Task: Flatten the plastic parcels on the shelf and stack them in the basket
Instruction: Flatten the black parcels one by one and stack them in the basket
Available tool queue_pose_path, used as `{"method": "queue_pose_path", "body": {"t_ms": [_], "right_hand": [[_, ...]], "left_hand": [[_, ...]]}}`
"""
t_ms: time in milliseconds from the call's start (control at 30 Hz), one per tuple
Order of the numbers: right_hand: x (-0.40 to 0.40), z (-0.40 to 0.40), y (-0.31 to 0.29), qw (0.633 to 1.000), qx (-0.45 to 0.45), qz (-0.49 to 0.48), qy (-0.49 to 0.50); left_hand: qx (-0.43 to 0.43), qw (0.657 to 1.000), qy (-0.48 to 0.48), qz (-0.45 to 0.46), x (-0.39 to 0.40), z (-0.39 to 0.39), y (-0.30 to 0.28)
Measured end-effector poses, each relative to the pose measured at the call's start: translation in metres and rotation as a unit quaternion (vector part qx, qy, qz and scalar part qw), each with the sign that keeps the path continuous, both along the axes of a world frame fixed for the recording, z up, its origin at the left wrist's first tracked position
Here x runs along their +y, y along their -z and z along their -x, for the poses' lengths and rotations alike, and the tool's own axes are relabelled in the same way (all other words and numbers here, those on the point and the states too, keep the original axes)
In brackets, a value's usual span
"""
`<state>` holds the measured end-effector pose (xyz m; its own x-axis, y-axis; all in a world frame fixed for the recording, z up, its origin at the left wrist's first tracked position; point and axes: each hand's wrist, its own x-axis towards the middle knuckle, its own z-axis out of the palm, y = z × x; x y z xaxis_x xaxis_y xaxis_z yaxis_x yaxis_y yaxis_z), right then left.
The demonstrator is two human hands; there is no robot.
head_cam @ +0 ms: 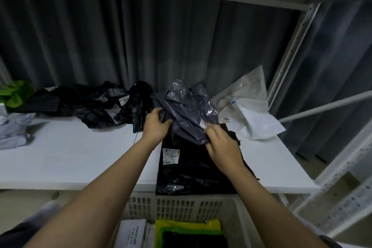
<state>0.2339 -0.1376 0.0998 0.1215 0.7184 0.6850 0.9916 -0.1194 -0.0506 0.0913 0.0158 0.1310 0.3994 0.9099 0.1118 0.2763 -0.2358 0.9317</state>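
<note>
While both hands clamp the crumpled grey parcel (187,110) above the shelf (80,157), left hand (156,125) and right hand (223,147) grip its edges; slick plastic could slip, sliding the black parcel (191,167) underneath off toward the basket (181,205).

A crumpled grey plastic parcel (187,110) sits atop a flat black parcel (189,169) on the white shelf (70,159), the slotted basket (181,209) at 6 o'clock

The white shelf (70,157) bears black parcels (96,106), a white parcel (249,119), and a flat black parcel (187,169).
</note>
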Motion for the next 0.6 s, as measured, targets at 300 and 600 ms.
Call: {"method": "queue_pose_path", "body": {"t_ms": [300, 600], "right_hand": [[-0.010, -0.001, 0.030, 0.949, 0.284, 0.128, -0.051], [0.031, -0.013, -0.019, 0.914, 0.402, 0.003, -0.054]], "left_hand": [[0.020, 0.989, -0.007, -0.148, -0.001, 0.005, 0.016], [-0.022, 0.970, 0.069, -0.233, 0.001, 0.009, 0.010]]}}
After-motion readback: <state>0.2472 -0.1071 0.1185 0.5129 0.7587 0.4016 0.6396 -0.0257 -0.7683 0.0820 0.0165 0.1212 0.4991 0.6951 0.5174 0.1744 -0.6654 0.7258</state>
